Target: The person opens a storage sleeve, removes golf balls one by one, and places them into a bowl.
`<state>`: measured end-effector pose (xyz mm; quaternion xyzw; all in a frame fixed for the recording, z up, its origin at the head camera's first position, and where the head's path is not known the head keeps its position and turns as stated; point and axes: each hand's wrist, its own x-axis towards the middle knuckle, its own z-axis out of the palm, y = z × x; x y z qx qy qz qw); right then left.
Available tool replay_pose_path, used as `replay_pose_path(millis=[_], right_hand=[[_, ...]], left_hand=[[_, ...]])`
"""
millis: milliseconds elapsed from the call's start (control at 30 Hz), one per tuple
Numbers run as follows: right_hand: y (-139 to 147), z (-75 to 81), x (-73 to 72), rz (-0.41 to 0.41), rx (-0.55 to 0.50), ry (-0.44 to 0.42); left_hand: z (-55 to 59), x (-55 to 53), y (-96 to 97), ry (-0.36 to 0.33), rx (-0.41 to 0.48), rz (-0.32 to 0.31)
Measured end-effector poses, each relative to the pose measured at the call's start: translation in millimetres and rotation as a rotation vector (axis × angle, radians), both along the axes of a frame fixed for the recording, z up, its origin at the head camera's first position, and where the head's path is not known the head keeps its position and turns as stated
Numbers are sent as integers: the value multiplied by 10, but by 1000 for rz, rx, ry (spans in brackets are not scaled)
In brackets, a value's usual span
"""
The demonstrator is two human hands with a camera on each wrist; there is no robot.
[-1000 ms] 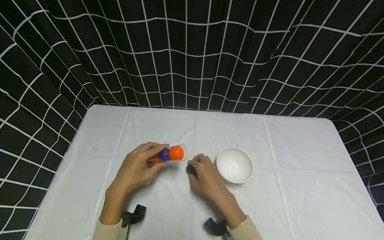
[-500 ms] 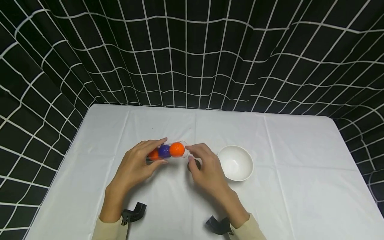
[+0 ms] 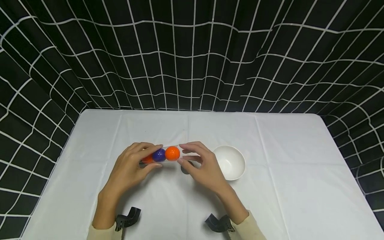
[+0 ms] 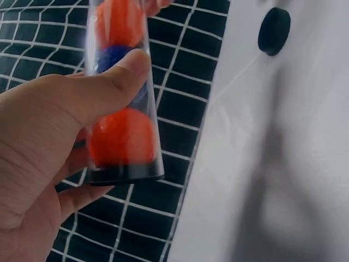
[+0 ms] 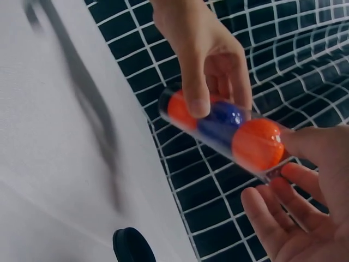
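My left hand (image 3: pixel 129 166) grips a clear plastic tube (image 4: pixel 155 139) with a black base, thumb on one side and fingers on the other. Inside sit an orange ball (image 4: pixel 122 139), a blue ball (image 3: pixel 158 155) and another orange ball (image 3: pixel 172 153), the last near the uncapped right end. At that end my right hand (image 3: pixel 207 166) pinches the tube between thumb and fingers, as the right wrist view also shows. A round black cap (image 3: pixel 186 168) lies on the table below the right hand, partly hidden by it in the head view.
A white bowl (image 3: pixel 230 163) stands just right of the right hand. White cloth covers the table (image 3: pixel 288 160). Black curtains (image 3: pixel 180 66) with a white grid hang behind its far edge and along the sides.
My right hand has let go of the black cap, leaving it on the table, and moved up-left to the tube's uncapped end. The left hand keeps its grip; the head view has shifted slightly.
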<state>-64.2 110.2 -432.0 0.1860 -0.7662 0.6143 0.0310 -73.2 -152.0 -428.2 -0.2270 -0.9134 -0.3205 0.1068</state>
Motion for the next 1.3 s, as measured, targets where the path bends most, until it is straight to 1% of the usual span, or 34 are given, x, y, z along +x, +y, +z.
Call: replay_pose_path(millis=[200,433,600,767,933,1067,1167,1300], right_hand=[[4,3,-73,64,-57,-75],[74,16,-95,77,-102,-196],[87,35,-112,97,-134,-263],[61,12,-107,108,-169,-279],[44,-16,-92,93,-166,-273],[30,-36,-93,91,-170,-282],[30,-52,-91,78,-134,-278],[44,-48,-79,62,-120,-293]], left_hand=[[70,8,-30,65,-5,1],[137,20,17,101,-29,-4],[214,46,34,133,-40,6],[284,86,26,170,-87,12],[320,122,18,202,-122,15],[312,132,5,210,-126,16],[289,135,-6,207,-126,14],[253,131,-6,192,-113,5]])
